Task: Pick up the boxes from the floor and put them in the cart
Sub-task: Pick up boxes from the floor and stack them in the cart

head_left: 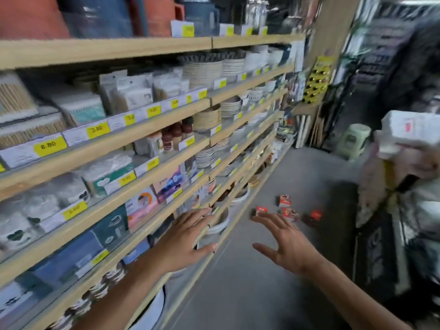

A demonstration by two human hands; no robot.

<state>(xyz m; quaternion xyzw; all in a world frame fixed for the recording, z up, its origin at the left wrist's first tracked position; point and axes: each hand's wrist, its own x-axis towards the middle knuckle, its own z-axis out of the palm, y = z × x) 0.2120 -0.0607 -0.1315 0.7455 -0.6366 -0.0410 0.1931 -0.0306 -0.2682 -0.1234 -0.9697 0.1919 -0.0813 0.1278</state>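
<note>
1. Boxes (285,209), small and red, lie scattered on the grey floor (273,282) at the far end of the aisle, just beyond my fingertips and beside the shelving (107,144) that fills the left
2. Shelves hold stacked bowls, packets and yellow price tags
3. My left hand (184,241) reaches forward near the lower shelf edge, fingers spread, holding nothing
4. My right hand (285,244) stretches toward the boxes, fingers apart, not touching any

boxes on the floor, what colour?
Mostly red, with dark and white patches, boxes on the grey floor; head view, blurred.
</note>
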